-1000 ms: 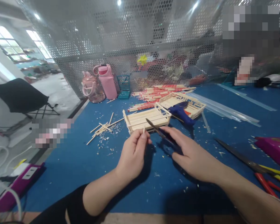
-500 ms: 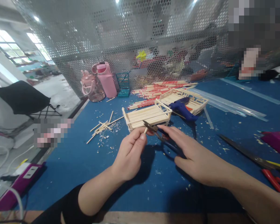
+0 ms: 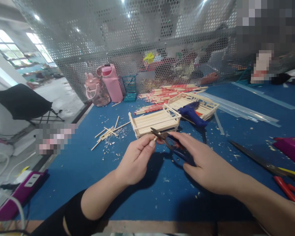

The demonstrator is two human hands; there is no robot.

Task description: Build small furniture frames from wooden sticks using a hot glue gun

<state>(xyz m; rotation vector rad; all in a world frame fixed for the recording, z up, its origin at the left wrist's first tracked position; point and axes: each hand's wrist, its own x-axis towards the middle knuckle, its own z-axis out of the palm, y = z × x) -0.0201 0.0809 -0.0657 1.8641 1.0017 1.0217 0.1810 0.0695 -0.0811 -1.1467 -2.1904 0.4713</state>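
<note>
My left hand (image 3: 137, 159) is closed, pinching a short pale wooden stick (image 3: 155, 139) between thumb and forefinger. My right hand (image 3: 199, 160) is wrapped round the dark blue handles of a pair of pliers-like cutters (image 3: 164, 136). The jaws of the cutters meet the stick just above my left fingertips. Right behind both hands stands a small tray-like frame (image 3: 153, 123) built from wooden sticks. A second such frame (image 3: 184, 101) is farther back, with a blue glue gun (image 3: 193, 113) resting against it.
Red-marked sticks (image 3: 162, 95) are piled at the back, loose cut sticks (image 3: 108, 132) at left among scraps. Clear glue sticks (image 3: 241, 108) lie back right, large shears (image 3: 267, 165) at right. Pink bottles (image 3: 113, 85) stand by the perforated metal screen (image 3: 123, 39). A purple power strip (image 3: 22, 196) sits front left.
The right hand's fingers have squeezed slightly on the cutter handles. The stick's protruding part looks shorter between the jaws and my left fingers. Other things keep their places.
</note>
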